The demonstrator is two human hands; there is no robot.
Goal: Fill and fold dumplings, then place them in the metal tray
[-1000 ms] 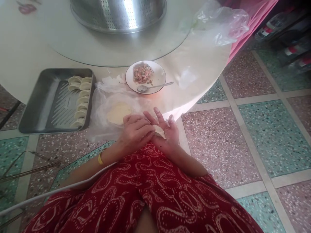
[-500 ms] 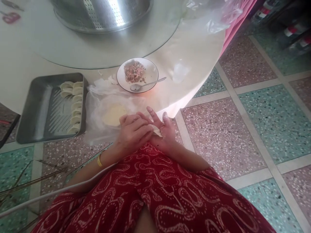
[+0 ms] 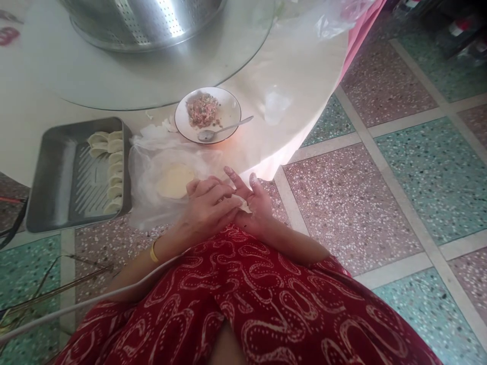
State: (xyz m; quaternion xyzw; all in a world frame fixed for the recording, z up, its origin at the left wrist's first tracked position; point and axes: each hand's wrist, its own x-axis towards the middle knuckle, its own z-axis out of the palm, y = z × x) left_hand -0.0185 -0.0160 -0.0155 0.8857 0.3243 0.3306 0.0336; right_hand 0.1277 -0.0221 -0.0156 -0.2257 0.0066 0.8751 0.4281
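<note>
Left hand point(image 3: 209, 205) could pass above plastic point(image 3: 142, 170) toward pan point(image 3: 57, 175).

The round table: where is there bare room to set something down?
Bare patches: the tablecloth left of the glass turntable, above the gray tray; the turntable's front strip, below the steel pot; and inside the tray, left of the dumplings. It is crowded between tray and plate, where clear plastic lies near the left hand.

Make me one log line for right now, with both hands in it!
left hand: touching dough piece | right hand: open, dough piece against palm | tray: dumplings | plate: mince, spoon
</note>
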